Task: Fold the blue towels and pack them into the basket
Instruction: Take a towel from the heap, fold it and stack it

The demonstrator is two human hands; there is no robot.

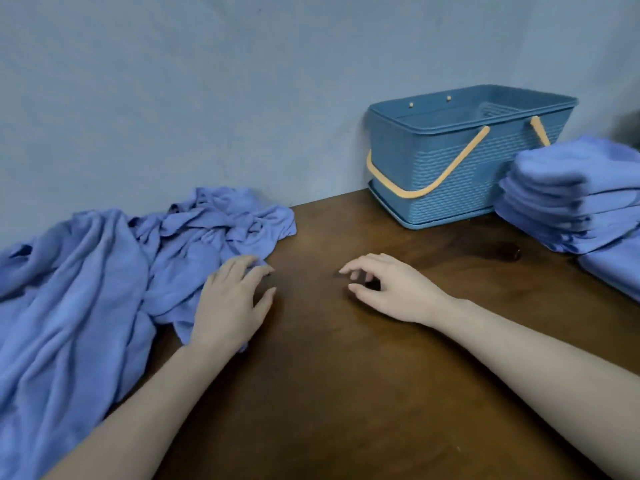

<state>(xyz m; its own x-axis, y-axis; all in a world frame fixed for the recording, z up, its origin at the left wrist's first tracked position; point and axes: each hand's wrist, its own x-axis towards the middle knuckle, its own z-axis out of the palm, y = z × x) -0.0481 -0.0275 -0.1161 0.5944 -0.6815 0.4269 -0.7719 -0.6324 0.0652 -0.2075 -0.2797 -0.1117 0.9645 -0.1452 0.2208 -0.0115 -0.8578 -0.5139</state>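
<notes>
A heap of crumpled blue towels covers the left side of the brown table. My left hand rests on the heap's right edge, fingers loosely curved over the cloth without a clear grip. My right hand hovers over bare wood at the centre, fingers relaxed and holding nothing. A blue plastic basket with a yellow handle stands at the back right against the wall; no towels show inside it. A stack of folded blue towels sits to the right of the basket.
A grey-blue wall runs right behind the table. Another flat blue towel lies at the right edge under the folded stack. A dark knot marks the wood near the stack.
</notes>
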